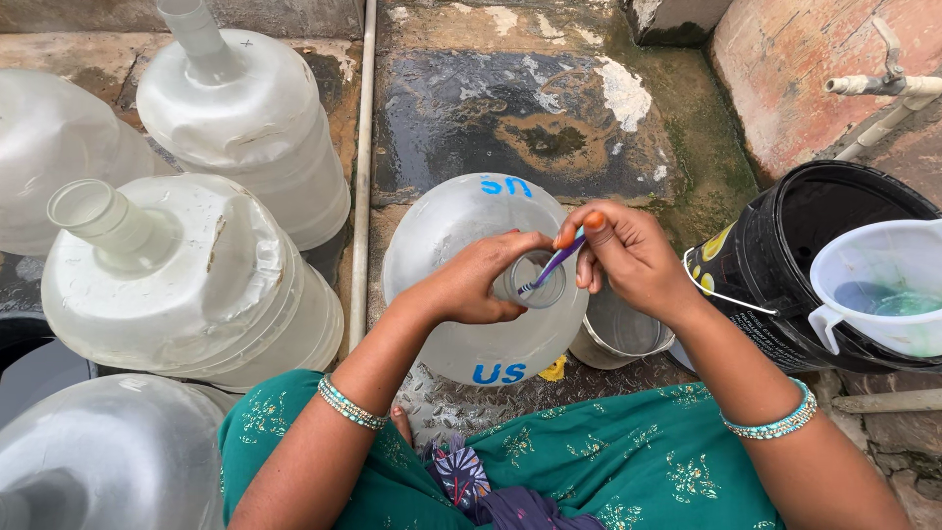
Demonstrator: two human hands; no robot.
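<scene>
Left hand [471, 285] clenched round water jug [461, 226] neck, steadying it; right hand [628, 257] grasps purple brush [554, 263] angled into the mouth.

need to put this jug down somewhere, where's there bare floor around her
Free: the wet slab beyond the held jug, bordered by the white pipe and the brick wall. Crowded: stacked jugs left, black bucket and steel cup right.

Large translucent plastic water jugs [186, 285] crowd the left side, beyond a thin pale pipe [362, 167] running up the floor. On the right, a black plastic bucket [785, 236] carrying a white plastic mug [873, 285] blocks passage, a small steel pot [618, 339] just beside it. The wet stone floor [510, 118] ahead lies open.
</scene>
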